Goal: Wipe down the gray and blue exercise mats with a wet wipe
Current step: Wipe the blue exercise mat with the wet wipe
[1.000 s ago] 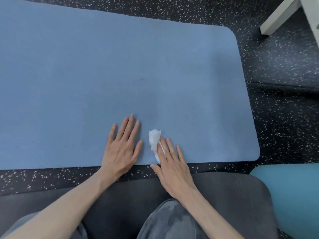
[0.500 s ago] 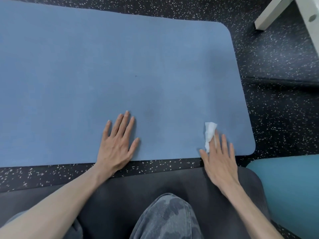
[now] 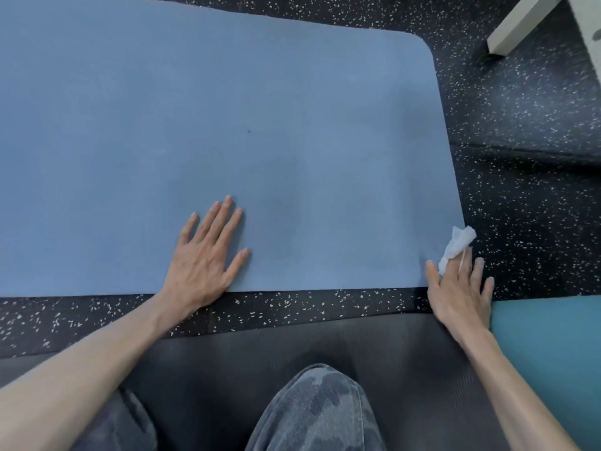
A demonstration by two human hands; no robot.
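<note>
The wet wipe (image 3: 457,252) is pressed at the blue mat's (image 3: 227,125) near right corner under the right hand's (image 3: 460,294) straight fingers (image 3: 465,262); the left hand (image 3: 205,262) is laid flat, fingers released.

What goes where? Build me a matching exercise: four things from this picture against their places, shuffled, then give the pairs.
1 left hand
2 wet wipe
3 gray mat
4 white furniture leg

a top right, on the speckled floor
b flat on the blue mat
c under the person's knee
d at the blue mat's near right corner, under the right hand

Pairs: 1-b, 2-d, 3-c, 4-a
</note>
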